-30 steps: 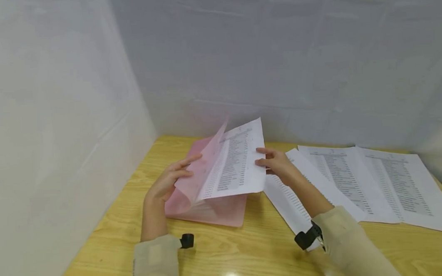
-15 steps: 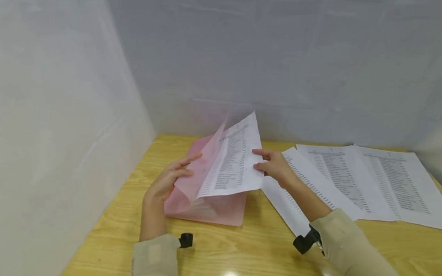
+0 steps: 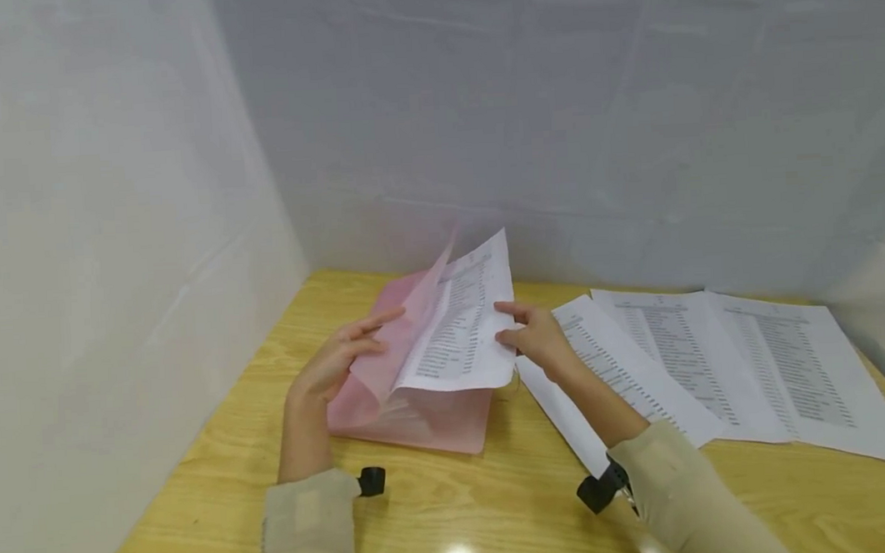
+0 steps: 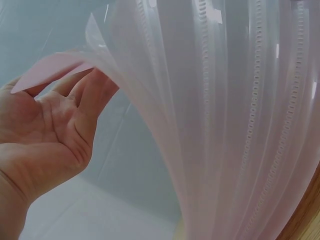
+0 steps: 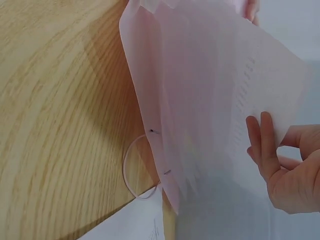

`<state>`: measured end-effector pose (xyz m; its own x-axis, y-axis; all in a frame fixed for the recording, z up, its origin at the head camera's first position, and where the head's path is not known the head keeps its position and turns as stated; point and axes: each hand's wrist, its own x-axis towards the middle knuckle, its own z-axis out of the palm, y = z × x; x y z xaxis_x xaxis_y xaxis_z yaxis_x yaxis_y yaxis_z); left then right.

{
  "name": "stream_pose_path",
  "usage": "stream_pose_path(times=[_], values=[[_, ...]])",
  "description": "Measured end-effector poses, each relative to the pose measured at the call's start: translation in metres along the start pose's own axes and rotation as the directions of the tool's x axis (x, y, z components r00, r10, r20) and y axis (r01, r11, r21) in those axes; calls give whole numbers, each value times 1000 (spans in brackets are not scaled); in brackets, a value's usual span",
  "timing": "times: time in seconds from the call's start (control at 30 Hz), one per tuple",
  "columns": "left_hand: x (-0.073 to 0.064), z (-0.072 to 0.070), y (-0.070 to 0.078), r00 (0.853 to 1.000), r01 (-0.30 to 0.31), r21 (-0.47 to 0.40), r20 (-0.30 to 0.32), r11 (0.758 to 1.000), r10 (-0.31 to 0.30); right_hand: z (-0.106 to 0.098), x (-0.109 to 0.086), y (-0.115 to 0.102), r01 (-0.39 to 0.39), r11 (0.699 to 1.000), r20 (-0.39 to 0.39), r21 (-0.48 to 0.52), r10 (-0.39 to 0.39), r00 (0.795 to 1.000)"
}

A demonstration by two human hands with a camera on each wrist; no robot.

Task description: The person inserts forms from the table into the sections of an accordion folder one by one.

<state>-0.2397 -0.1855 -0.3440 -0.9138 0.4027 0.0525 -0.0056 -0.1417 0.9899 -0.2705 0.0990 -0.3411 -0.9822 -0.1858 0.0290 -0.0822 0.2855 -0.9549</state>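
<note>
Near, at the bottom of the frame: bare yellow wooden table (image 3: 440,510) with open room in front of both beige sleeves. A little farther, in the middle: left hand (image 3: 334,361), fingers nearly straight, propping up the see-through front flap of the pink plastic expanding folder (image 3: 428,423). Folder lying on the table, mouth open, many thin pockets fanned out in the left wrist view. Right hand (image 3: 536,336) pinching the right edge of the white printed sheet of paper (image 3: 460,326), thumb on one side and fingers on the other. Sheet standing tilted in the folder's open mouth, rows of small print on it. Thin elastic loop (image 5: 136,167) lying on the wood beside the folder's edge. Right of middle: three more white printed pages (image 3: 717,362) spread flat, overlapping. Farthest: white cloth walls (image 3: 554,120) close behind and on the left.
</note>
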Motion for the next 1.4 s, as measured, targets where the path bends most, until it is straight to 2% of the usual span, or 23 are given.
stream_pose_path(times=[0.2,0.27,0.37,0.43,0.5,0.77,1.03,1.2,1.3,1.4], values=[[0,0,0,1000,-9,19,-3,1000,9,-3,2,0,-6,999,-2,-53,6,1000],[0,1,0,1000,-16,39,-13,999,16,-6,3,0,-15,999,30,-34,16,999],[1,1,-1,999,-35,104,-25,994,38,-10,5,0,-52,999,129,-16,53,990],[3,2,-1,998,-43,154,-30,987,49,-9,5,0,-66,997,185,-30,70,980],[4,2,-2,998,-51,189,-28,981,57,-8,3,0,-70,996,202,-52,79,976],[5,3,-1,997,-50,205,-41,977,60,-2,-4,0,-47,998,102,-39,51,994],[3,5,1,997,-55,204,-50,977,67,9,-5,-1,-32,997,32,-76,34,999],[5,5,-2,996,-73,221,-36,973,83,12,-4,1,-48,998,35,-44,49,998],[5,5,-2,996,-65,220,-42,973,76,11,-2,2,-66,998,49,-14,67,997],[5,5,-2,997,-53,221,-47,974,65,9,0,4,-76,997,61,-32,78,995]])
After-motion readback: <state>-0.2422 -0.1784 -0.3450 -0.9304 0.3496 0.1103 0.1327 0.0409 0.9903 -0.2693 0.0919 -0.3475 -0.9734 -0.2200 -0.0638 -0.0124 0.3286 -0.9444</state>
